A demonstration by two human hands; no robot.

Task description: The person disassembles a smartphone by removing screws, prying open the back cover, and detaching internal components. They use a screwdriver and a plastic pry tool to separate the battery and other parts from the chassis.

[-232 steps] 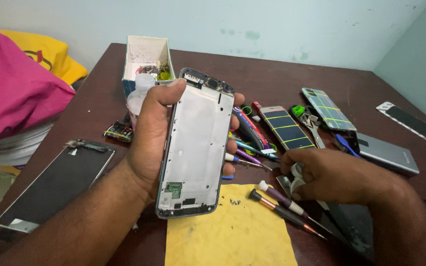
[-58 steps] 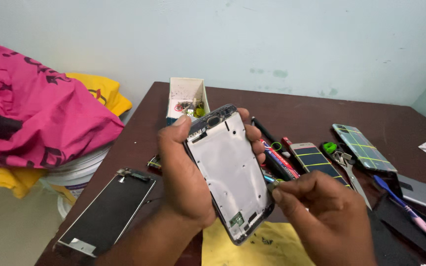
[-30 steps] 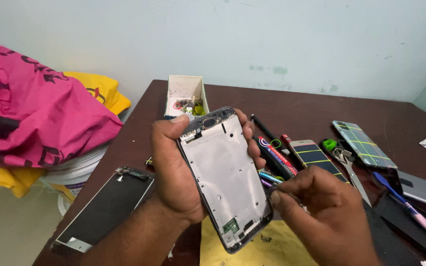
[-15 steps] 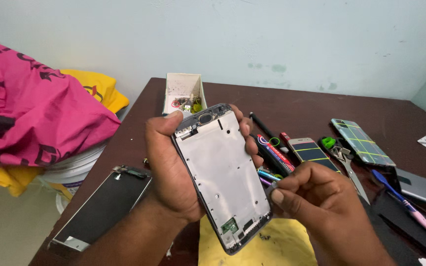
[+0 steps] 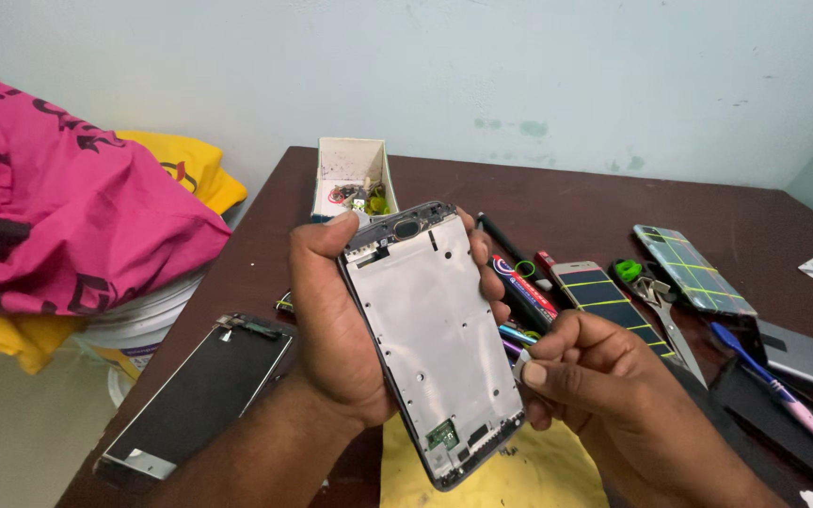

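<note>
My left hand (image 5: 331,329) grips an opened phone frame (image 5: 435,339) by its edges, with the bare silver inner plate facing me and the camera end up. The frame is held above the dark brown table (image 5: 576,202), tilted slightly to the left. My right hand (image 5: 604,395) is at the frame's lower right edge, thumb and fingers pinched together against that edge. Whether it pinches a small part there is too small to tell. Under the frame lies a yellow sheet (image 5: 529,470).
A loose phone screen (image 5: 204,395) lies at the table's left edge. A small white box of parts (image 5: 352,174) stands behind. Screwdrivers and pens (image 5: 519,282), two phones with yellow grid lines (image 5: 693,268), tweezers (image 5: 675,325) and a grey phone (image 5: 811,357) lie right. Pink and yellow cloth (image 5: 68,216) is piled left.
My left hand has kept hold of the frame and tipped it more upright. My right hand came from the tools on the table to the frame's lower right edge.
</note>
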